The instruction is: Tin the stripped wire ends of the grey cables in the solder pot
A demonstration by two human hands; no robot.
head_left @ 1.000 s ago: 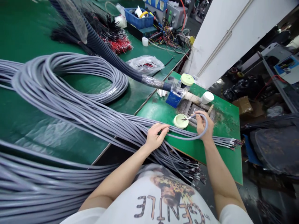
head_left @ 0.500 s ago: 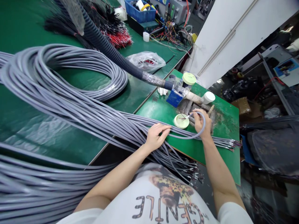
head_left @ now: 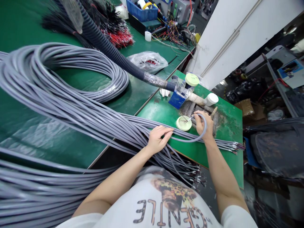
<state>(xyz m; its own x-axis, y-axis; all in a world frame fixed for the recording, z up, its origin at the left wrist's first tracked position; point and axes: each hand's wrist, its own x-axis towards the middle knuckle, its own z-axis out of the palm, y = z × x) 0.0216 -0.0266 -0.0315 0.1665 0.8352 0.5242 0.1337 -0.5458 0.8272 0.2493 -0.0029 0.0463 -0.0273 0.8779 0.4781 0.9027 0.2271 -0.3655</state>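
Note:
My right hand [head_left: 204, 126] is closed on the end part of a grey cable [head_left: 205, 122], which bends back in a loop. The bare wires at its tip lie over a round pale-green dish [head_left: 183, 123]. On the bundle of grey cables [head_left: 142, 122], my left hand [head_left: 159, 138] has its thumb and forefinger closed on a cable beside the dish. Several cable ends with white sleeves [head_left: 234, 145] lie to the right of my right hand.
A dark corrugated hose [head_left: 118, 59] reaches over the bench to a blue block [head_left: 177, 98]. Near it stand a white cup [head_left: 211, 99] and a pale-green lid [head_left: 192, 79]. Large grey cable coils [head_left: 78, 55] lie left, a clear plastic bag [head_left: 149, 61] behind.
My right hand has shifted very slightly left, and the wire tips have moved a little in the dish. My left hand stays on the cables.

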